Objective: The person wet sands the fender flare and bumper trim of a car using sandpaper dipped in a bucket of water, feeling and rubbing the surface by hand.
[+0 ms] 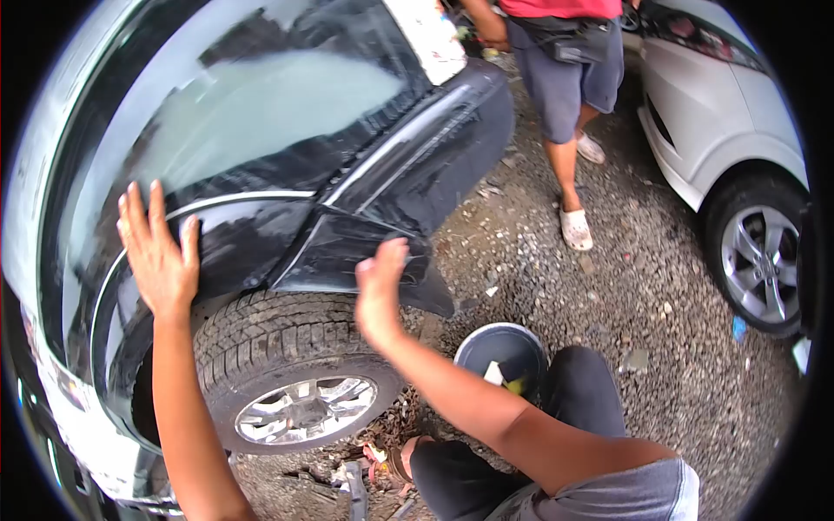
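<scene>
My left hand (pixel 159 256) rests with fingers spread on the dark rear fender (pixel 234 239) of a car, above the wheel arch. My right hand (pixel 380 291) is at the black lower door panel (pixel 334 252), its fingers bunched together and slightly blurred against the surface. Whatever lies under those fingers, if anything, is hidden. Pale dusty smears and streaks cover the panel. Below both hands is the car's rear wheel (pixel 304 412), with a worn, dirty tire (pixel 269 334).
By my knee stands a dark bucket (pixel 465 352) with a pale piece and something yellowish inside. A person in shorts (pixel 556 87) stands on the gravel (pixel 643 286) ahead. At the right is a white car (pixel 704 95). Scraps of debris (pixel 356 486) lie near my foot.
</scene>
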### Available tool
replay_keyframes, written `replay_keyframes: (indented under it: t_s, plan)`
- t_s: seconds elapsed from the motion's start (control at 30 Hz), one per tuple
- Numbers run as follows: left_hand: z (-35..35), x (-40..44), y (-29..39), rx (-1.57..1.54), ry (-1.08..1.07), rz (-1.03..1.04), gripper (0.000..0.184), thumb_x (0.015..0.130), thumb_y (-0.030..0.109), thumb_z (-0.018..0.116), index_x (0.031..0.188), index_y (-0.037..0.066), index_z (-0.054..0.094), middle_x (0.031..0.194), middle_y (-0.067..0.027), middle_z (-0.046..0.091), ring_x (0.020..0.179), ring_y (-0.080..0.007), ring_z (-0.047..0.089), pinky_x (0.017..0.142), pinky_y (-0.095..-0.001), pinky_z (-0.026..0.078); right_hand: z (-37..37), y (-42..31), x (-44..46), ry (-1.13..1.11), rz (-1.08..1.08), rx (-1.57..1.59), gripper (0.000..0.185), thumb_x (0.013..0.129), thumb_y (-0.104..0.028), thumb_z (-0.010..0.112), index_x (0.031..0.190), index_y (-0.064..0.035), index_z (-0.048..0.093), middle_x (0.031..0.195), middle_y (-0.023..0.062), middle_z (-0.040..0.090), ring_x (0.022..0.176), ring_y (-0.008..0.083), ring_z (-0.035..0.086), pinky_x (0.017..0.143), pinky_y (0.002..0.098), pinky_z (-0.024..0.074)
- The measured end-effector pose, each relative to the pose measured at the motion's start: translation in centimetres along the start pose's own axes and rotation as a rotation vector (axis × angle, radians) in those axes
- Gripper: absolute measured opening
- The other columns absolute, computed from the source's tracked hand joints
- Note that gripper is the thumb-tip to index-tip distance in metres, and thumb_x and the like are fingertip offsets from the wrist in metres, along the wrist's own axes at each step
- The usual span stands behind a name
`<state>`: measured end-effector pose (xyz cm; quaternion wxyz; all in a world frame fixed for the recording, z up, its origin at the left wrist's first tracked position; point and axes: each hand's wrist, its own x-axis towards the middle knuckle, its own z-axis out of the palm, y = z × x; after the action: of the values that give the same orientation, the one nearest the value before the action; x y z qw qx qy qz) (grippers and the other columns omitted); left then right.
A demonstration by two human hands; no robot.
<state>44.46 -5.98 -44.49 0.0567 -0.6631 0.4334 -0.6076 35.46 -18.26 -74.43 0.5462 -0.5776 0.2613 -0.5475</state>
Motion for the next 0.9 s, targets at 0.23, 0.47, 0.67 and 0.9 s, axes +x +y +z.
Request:
replay_keyframes:
  t_s: [0.23, 0.47, 0.67, 0.9]
  plan:
    - [0.6, 0.1, -0.2, 0.005, 0.064, 0.061, 0.065, 0.103, 0.044, 0.053, 0.160, 0.017, 0.034, 0.166, -0.0134, 0.027, 0.155, -0.0361, 0.022, 0.126, -0.0528, 0.018, -2.6, 7.8, 6.4, 0.183, 0.386, 0.247, 0.073, 0.110, -0.045, 0.029, 0.159, 0.0078, 0.017, 0.169, 0.0263, 0.010, 0.158, 0.0357, 0.005, 0.128, 0.0447, 0.0020]
    - [0.8, -0.2, -0.4, 0.013, 0.072, 0.069, 0.064, 0.104, 0.042, 0.053, 0.160, 0.016, 0.036, 0.165, -0.0145, 0.031, 0.154, -0.0358, 0.025, 0.125, -0.0498, 0.019, 0.2, 4.6, 1.4, 0.211, 0.232, 0.081, 0.076, 0.109, -0.047, 0.035, 0.158, 0.0086, 0.020, 0.167, 0.0286, 0.015, 0.158, 0.0364, 0.008, 0.128, 0.0416, 0.0049]
    - [0.4, 0.1, 0.0, 0.006, 0.066, 0.063, 0.065, 0.103, 0.043, 0.055, 0.159, 0.016, 0.037, 0.164, -0.0163, 0.031, 0.152, -0.0382, 0.026, 0.125, -0.0507, 0.020, -1.2, 8.3, 2.8, 0.167, 0.412, 0.081, 0.076, 0.109, -0.045, 0.033, 0.158, 0.0106, 0.014, 0.167, 0.0314, 0.008, 0.158, 0.0397, 0.003, 0.128, 0.0426, 0.0008]
    - [0.5, -0.1, -0.1, -0.002, 0.047, 0.056, 0.063, 0.104, 0.041, 0.053, 0.159, 0.015, 0.037, 0.165, -0.0158, 0.030, 0.153, -0.0369, 0.025, 0.126, -0.0489, 0.020, 3.5, -6.3, -2.7, -0.277, -0.371, -0.169, 0.078, 0.106, -0.036, 0.041, 0.161, 0.0067, 0.005, 0.167, 0.0318, -0.003, 0.156, 0.0457, -0.005, 0.127, 0.0536, -0.0010]
